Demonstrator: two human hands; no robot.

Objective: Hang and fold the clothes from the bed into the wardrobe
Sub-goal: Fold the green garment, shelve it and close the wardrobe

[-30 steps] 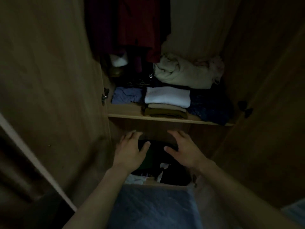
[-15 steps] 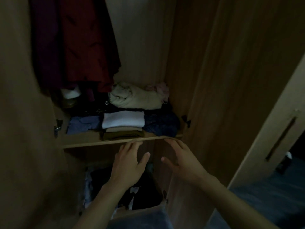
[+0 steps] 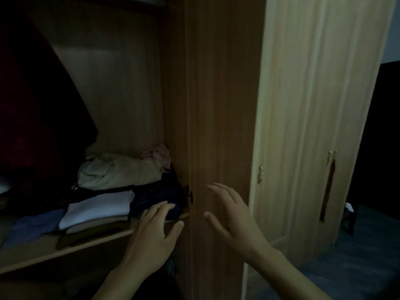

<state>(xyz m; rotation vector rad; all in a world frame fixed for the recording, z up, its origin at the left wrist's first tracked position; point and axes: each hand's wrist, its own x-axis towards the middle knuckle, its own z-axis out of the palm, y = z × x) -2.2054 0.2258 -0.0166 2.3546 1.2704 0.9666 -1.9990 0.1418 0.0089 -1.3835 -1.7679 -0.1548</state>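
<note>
We see folded clothes (image 3: 98, 207) stacked on the wardrobe shelf (image 3: 54, 251), a cream bundle (image 3: 116, 173) behind them. Left hand (image 3: 151, 239) hovers at the shelf edge, fingers loose, grasping nothing. Right hand (image 3: 233, 221), fingers spread and released, hangs before the open wardrobe door (image 3: 220, 126).

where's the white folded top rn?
Head view, lower left: the white top lies on the wardrobe shelf, atop a folded stack, between a blue garment on its left and a dark navy one on its right.
</note>
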